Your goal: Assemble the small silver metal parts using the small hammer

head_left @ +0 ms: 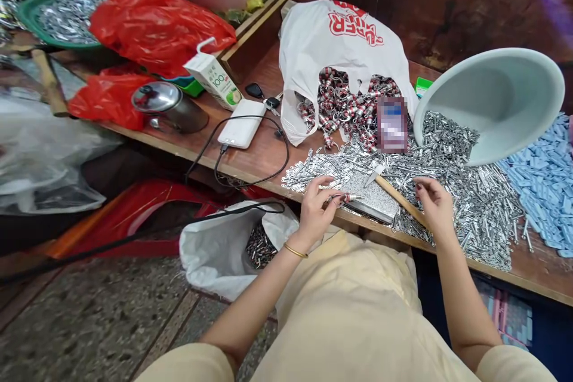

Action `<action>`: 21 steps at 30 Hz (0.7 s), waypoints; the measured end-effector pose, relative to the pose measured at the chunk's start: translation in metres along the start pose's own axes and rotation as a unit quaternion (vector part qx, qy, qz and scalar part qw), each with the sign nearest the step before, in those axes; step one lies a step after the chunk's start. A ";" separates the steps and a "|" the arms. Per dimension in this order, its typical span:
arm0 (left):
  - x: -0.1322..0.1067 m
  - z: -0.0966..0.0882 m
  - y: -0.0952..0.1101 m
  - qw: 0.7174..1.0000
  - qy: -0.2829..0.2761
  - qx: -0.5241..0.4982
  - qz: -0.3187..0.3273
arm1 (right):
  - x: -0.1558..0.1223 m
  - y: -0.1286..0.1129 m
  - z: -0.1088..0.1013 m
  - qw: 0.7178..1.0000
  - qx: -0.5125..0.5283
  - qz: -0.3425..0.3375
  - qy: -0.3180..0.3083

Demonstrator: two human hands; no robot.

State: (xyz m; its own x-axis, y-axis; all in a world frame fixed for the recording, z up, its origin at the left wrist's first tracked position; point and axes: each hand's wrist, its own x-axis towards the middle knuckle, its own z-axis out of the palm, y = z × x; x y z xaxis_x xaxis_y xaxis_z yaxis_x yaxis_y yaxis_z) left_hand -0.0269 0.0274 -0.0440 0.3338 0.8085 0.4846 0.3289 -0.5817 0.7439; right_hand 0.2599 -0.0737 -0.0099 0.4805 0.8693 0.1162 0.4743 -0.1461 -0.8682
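Observation:
My left hand pinches a small metal part with a red band at the near edge of the wooden table. My right hand hovers over a heap of small silver metal parts, fingers curled in a pinch; what they hold is too small to make out. A wooden-handled tool lies on a flat metal block between my hands. A white plastic bag of red-banded parts stands behind them.
A tipped grey-blue basin and a pile of pale blue pieces lie at right. A white power bank with cable, keys, a carton, a steel cup, red bags and a green basket sit at left. An open white bag is on the floor.

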 end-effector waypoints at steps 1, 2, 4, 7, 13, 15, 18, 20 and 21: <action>0.000 -0.001 0.000 1.000 -0.005 0.004 0.006 | -0.004 -0.006 0.010 0.999 0.028 -0.006 -0.019; 0.000 -0.002 -0.001 1.000 -0.015 0.007 0.016 | -0.007 -0.012 0.020 0.998 0.051 -0.014 -0.039; 0.000 -0.004 -0.002 0.998 -0.040 0.019 0.048 | -0.010 -0.025 0.042 0.992 0.086 -0.037 -0.079; -0.001 -0.008 -0.003 0.993 -0.068 0.051 0.082 | -0.007 -0.044 0.071 0.986 0.070 -0.080 -0.131; -0.003 -0.011 -0.006 0.992 -0.085 0.057 0.067 | 0.007 -0.067 0.106 0.966 -0.031 -0.176 -0.189; -0.004 -0.010 -0.007 0.993 -0.081 0.058 0.067 | 0.007 -0.068 0.110 0.960 -0.046 -0.196 -0.197; -0.005 -0.009 -0.009 0.994 -0.077 0.051 0.061 | 0.004 -0.067 0.113 0.961 -0.044 -0.192 -0.194; -0.006 -0.008 -0.010 0.994 -0.077 0.049 0.053 | 0.001 -0.066 0.114 0.966 -0.033 -0.180 -0.185; -0.006 -0.008 -0.010 0.995 -0.077 0.048 0.051 | 0.000 -0.065 0.114 0.968 -0.026 -0.176 -0.180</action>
State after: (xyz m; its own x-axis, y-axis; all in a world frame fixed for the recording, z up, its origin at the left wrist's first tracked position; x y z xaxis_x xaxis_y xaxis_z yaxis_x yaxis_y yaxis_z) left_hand -0.0394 0.0293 -0.0506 0.4986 0.7265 0.4728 0.3670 -0.6711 0.6442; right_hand 0.1450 -0.0103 -0.0086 -0.0005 0.9764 0.2158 0.6028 0.1725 -0.7790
